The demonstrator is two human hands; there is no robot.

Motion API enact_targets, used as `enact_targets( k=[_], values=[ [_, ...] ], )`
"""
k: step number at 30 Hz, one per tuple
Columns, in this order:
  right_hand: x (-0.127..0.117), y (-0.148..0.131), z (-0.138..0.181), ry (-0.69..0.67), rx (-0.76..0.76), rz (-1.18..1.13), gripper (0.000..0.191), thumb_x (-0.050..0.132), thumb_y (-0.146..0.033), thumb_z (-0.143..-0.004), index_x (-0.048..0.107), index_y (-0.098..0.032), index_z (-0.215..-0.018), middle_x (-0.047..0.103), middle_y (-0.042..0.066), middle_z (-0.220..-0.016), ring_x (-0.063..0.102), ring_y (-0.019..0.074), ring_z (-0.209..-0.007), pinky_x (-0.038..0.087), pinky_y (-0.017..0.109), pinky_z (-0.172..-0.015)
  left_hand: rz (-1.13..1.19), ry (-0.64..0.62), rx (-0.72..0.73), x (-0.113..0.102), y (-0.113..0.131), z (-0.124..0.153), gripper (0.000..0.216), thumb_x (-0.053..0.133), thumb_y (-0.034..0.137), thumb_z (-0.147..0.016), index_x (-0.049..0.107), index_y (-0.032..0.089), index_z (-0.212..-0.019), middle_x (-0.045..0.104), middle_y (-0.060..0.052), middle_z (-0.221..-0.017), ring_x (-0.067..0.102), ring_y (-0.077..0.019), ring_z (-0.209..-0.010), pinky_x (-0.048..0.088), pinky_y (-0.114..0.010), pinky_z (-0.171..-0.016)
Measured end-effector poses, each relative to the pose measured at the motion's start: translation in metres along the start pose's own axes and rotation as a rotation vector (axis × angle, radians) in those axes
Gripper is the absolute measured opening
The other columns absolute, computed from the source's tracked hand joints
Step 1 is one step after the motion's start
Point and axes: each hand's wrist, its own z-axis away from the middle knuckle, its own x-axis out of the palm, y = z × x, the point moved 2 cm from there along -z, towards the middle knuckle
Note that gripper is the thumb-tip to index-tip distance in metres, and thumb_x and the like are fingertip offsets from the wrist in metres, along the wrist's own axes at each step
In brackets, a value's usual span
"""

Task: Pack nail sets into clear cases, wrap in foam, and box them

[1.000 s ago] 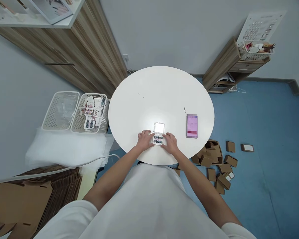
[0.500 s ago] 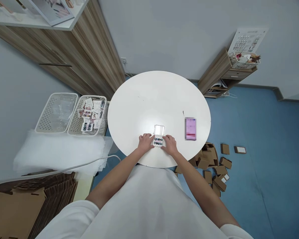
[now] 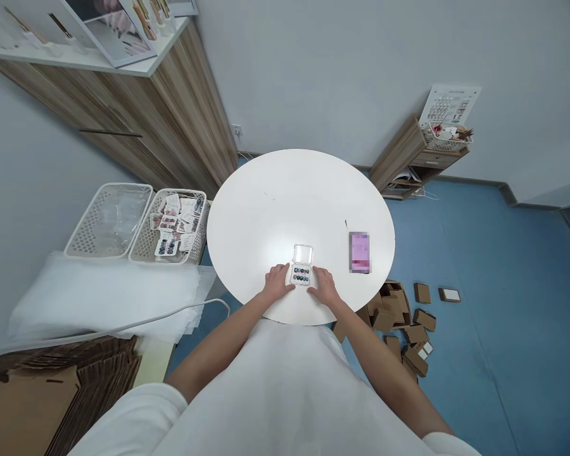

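Observation:
A small clear hinged case lies on the round white table, its transparent lid raised on the far side. Two rows of small dark, glossy pieces that look like false nails sit in it. My left hand rests at the case's left side, fingers apart, thumb near its lower corner. On the opposite side my right hand lies likewise, fingers spread, thumb by the lower right corner. Neither hand closes around the case; whether the fingertips touch it I cannot tell.
A pixelated purple item lies to the right. At left stand a white basket of packaged nail sets and another basket with clear plastic. Foam sheets lie below them. Cardboard boxes are on the floor at right.
My hands have loosened slightly outward from the sides of the case. The lid still stands up. The view has tilted, so the whole scene sits lower.

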Motion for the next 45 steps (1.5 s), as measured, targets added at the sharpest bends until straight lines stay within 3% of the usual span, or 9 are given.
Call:
enact_targets(
  k=[4, 8, 14, 24, 31, 38, 45],
  values=[
    [0.005, 0.006, 0.006, 0.007, 0.108, -0.289, 0.068, 0.059, -0.02, -0.064, 0.035, -0.021, -0.128, 0.049, 0.009, -0.115, 0.053, 0.0192, -0.098, 0.044, 0.038, -0.086, 0.367, -0.018, -0.089, 0.005, -0.009, 0.004, 0.046, 0.058, 0.026, -0.069, 0.048, 0.018, -0.113, 0.053, -0.01, -0.106, 0.053, -0.0192, -0.092, 0.042, -0.033, -0.079],
    [0.01, 0.006, 0.001, 0.017, 0.217, -0.553, 0.06, 0.052, -0.017, -0.066, 0.039, -0.02, -0.125, 0.055, 0.007, -0.108, 0.059, 0.0138, -0.084, 0.049, 0.032, -0.077, 0.642, -0.013, -0.174, 0.009, -0.011, 0.003, 0.042, 0.058, 0.018, -0.066, 0.052, 0.016, -0.107, 0.056, -0.008, -0.1, 0.055, -0.0149, -0.086, 0.043, -0.028, -0.078],
    [0.012, 0.0, -0.007, -0.004, 0.227, -0.593, 0.052, 0.051, -0.016, -0.064, 0.049, -0.016, -0.116, 0.058, 0.007, -0.1, 0.059, 0.0123, -0.077, 0.05, 0.029, -0.074, 0.732, -0.071, -0.1, 0.006, -0.001, 0.002, 0.015, 0.053, 0.018, -0.066, 0.06, 0.016, -0.079, 0.059, -0.001, -0.075, 0.053, -0.0131, -0.071, 0.043, -0.027, -0.07],
    [0.013, 0.004, -0.001, 0.002, 0.166, -0.702, 0.05, 0.055, -0.015, -0.06, 0.053, -0.018, -0.11, 0.058, 0.005, -0.095, 0.056, 0.0097, -0.067, 0.05, 0.028, -0.066, 0.824, -0.052, -0.183, 0.007, 0.004, 0.011, 0.031, 0.06, 0.027, -0.066, 0.064, 0.015, -0.095, 0.063, -0.003, -0.076, 0.056, -0.015, -0.073, 0.044, -0.029, -0.067],
    [-0.012, -0.008, 0.007, -0.014, 0.102, -0.769, 0.045, 0.056, -0.018, -0.064, 0.053, -0.019, -0.109, 0.056, 0.005, -0.099, 0.055, 0.0098, -0.069, 0.049, 0.032, -0.074, 1.005, -0.051, -0.22, 0.002, 0.008, 0.014, 0.037, 0.061, 0.032, -0.07, 0.057, 0.016, -0.103, 0.062, -0.009, -0.101, 0.057, -0.0148, -0.085, 0.045, -0.029, -0.07],
    [-0.035, -0.007, 0.028, -0.033, 0.054, -0.845, 0.041, 0.058, -0.027, -0.069, 0.052, -0.02, -0.109, 0.058, 0.005, -0.101, 0.058, 0.0117, -0.074, 0.05, 0.035, -0.076, 1.163, -0.086, -0.216, -0.001, 0.024, 0.031, 0.048, 0.069, 0.035, -0.064, 0.053, 0.017, -0.106, 0.065, -0.007, -0.088, 0.059, -0.0128, -0.075, 0.046, -0.031, -0.072],
    [-0.059, -0.002, 0.016, -0.177, 0.174, -1.068, 0.035, 0.045, -0.044, -0.082, 0.056, -0.02, -0.106, 0.06, 0.009, -0.108, 0.062, 0.0175, -0.086, 0.051, 0.035, -0.077, 1.21, -0.077, -0.199, -0.006, 0.044, 0.04, 0.052, 0.073, 0.035, -0.06, 0.055, 0.015, -0.104, 0.066, -0.007, -0.083, 0.059, -0.013, -0.072, 0.046, -0.032, -0.072]
  ],
)
